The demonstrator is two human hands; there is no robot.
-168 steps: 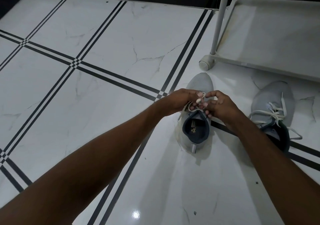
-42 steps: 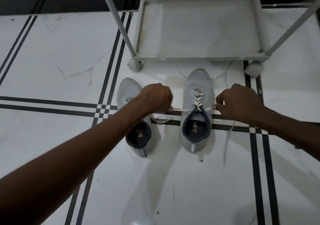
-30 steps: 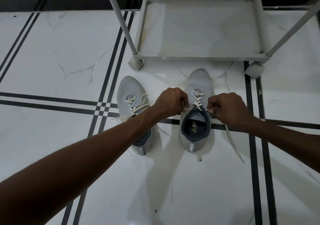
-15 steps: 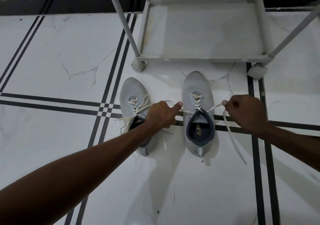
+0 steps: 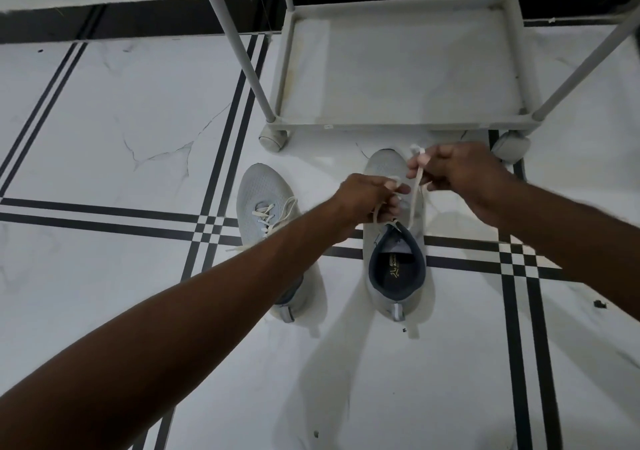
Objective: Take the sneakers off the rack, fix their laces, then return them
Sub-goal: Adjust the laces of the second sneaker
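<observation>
Two grey sneakers stand side by side on the floor, toes toward the rack. The right sneaker (image 5: 394,276) has a dark blue lining and cream laces (image 5: 414,203). My left hand (image 5: 367,200) pinches one lace end over its tongue. My right hand (image 5: 457,169) holds the other lace end lifted above the toe. The left sneaker (image 5: 263,200) lies partly under my left forearm, with its laces loose across the top. The grey rack (image 5: 398,125) stands just beyond the sneakers, and its bottom shelf holds nothing.
White marble floor tiles with black double lines (image 5: 104,221) run around the shoes. The rack rests on round feet (image 5: 273,138) close to the sneaker toes. A dark skirting band (image 5: 138,20) runs along the far wall. Small dark specks lie on the floor at the right (image 5: 599,304).
My hands, pulling the lace ends apart sideways half a second ago, have come together over the right sneaker. My right hand has lifted its lace end toward the toe.
</observation>
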